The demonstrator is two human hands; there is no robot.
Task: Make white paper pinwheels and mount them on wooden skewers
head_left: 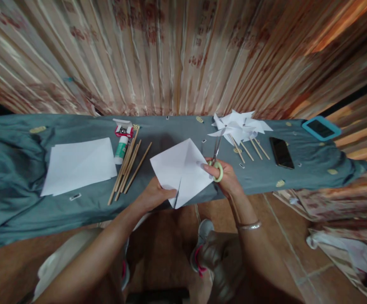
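Note:
A square sheet of white paper (183,169) is held up over the front of the table, with a cut running inward from its near corner. My left hand (158,194) grips its lower left edge, thumb on top. On the other side, my right hand (224,175) has the scissors (216,154) with pale green handles around its fingers, blades pointing away from me. Its thumb also presses on the paper's right corner. Beyond the scissors lie several white paper pinwheels (242,126) on wooden sticks, overlapping each other.
Left of the paper are several loose wooden sticks (128,166), a glue stick (121,150), a small open red box (124,128) and stacked white sheets (80,164). To the right lie a black phone (281,153) and a blue-framed tablet (322,128). A curtain (177,55) hangs behind the cloth-covered table (183,124).

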